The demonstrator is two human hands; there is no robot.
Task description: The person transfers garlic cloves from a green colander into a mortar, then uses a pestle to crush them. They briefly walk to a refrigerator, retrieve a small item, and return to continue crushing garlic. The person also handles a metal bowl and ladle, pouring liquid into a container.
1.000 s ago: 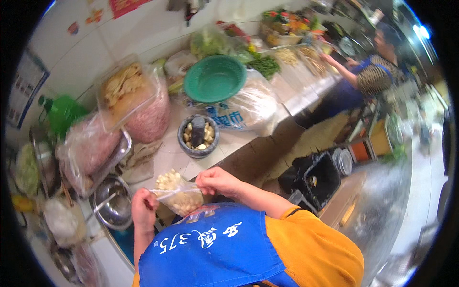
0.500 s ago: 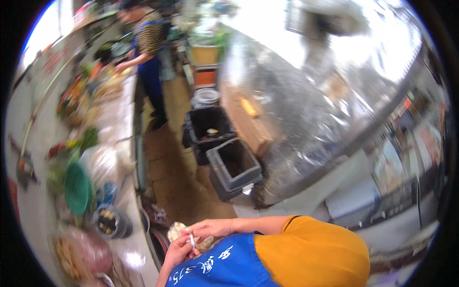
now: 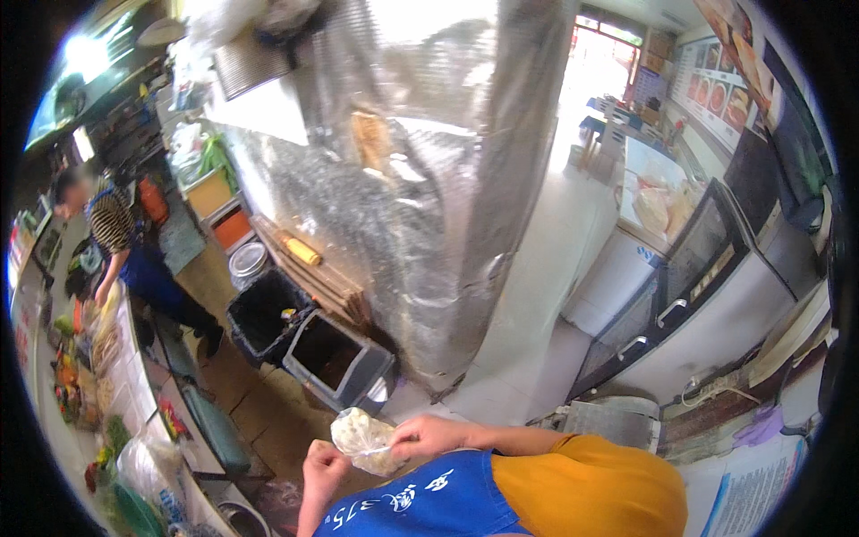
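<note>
A clear plastic bag [image 3: 365, 431] filled with pale, rounded pieces hangs in front of my blue apron, pinched at the middle where it is gathered. My right hand [image 3: 429, 437] closes its fingers on the right side of that gathered part. On the bag's other side is my left hand [image 3: 326, 464], its fingers curled into a fist near the bag's edge. Whatever the left fingers hold, if anything, is too small to make out. The exact kind of the pale pieces cannot be told.
Two dark bins [image 3: 333, 356] stand ahead, beside stacked brown boards [image 3: 309, 273] and a foil-covered wall [image 3: 429, 233]. At left, a counter [image 3: 148, 349] carries food and bags; a co-worker [image 3: 116, 224] leans over it. A glass-doored cabinet [image 3: 662, 295] stands at right.
My view has swung to the right, bringing in the passage and the cabinet. My hands, earlier together at a white strip on the bag, have drawn apart, and the bag shows more fully.
</note>
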